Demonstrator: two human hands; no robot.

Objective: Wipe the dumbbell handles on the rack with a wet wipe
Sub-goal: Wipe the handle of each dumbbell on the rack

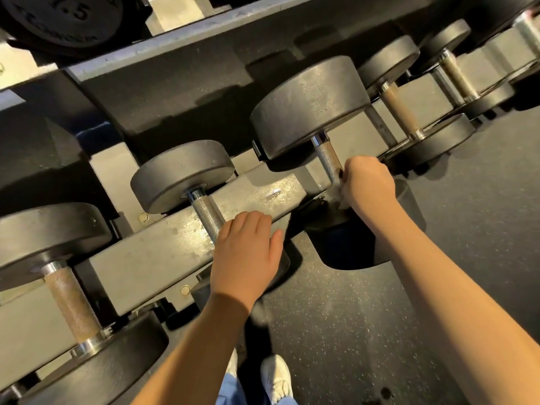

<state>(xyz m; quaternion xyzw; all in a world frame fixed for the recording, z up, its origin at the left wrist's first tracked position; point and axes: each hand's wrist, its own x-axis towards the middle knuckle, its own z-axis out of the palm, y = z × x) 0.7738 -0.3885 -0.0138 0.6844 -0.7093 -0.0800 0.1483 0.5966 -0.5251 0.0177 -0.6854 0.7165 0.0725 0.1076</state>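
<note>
handle (328, 159): a knurled, bright steel bar, round in section, joining two thick, black, matte disc heads. it lies across the grey painted rack (163, 258), third from the left in the row. right hand (369, 185) is clenched round its near end, with a crumpled white wipe (339, 197) bunched under the fingers against the bar. left hand (245, 252) lies with fingers extended and relaxed on the near head of the next dumbbell to the left, just over the end of that second handle (207, 214), also bright and knurled. five dumbbells show in this row; the far-left bar (73, 302) and the fourth bar (400, 109) look brown and rough. one black plate (58, 19) sits above. speckled black floor (380, 317); one white shoe (276, 378).
</note>
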